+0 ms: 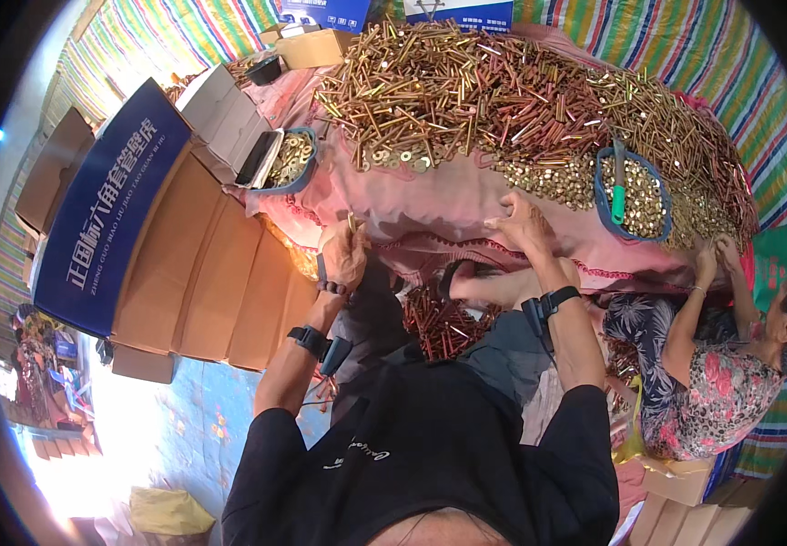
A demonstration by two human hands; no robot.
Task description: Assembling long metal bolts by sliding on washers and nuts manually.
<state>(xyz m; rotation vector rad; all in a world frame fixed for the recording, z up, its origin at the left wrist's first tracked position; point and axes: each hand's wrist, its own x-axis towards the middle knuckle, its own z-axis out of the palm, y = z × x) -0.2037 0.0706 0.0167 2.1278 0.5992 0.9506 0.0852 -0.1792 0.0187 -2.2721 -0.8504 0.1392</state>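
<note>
My left hand (343,257) is closed beside the open carton, with a short brass-coloured bolt (353,221) poking up from its fingers. My right hand (527,227) hovers over the pink cloth (430,205), its fingers curled; whether anything small is in them I cannot make out. Just beyond it lies a heap of small nuts (548,182). A large pile of brass and reddish metal bolts or sleeves (475,91) covers the far side of the cloth. Loose washers (403,159) lie along its near edge.
To my left stands a blue-and-brown carton (202,246). A blue tub of washers (293,162) sits by it. Right of centre, a blue basin of nuts (641,205) holds a green-handled tool (618,187). A co-worker (730,391) handles parts at right. More reddish bolts (443,328) lie between my legs.
</note>
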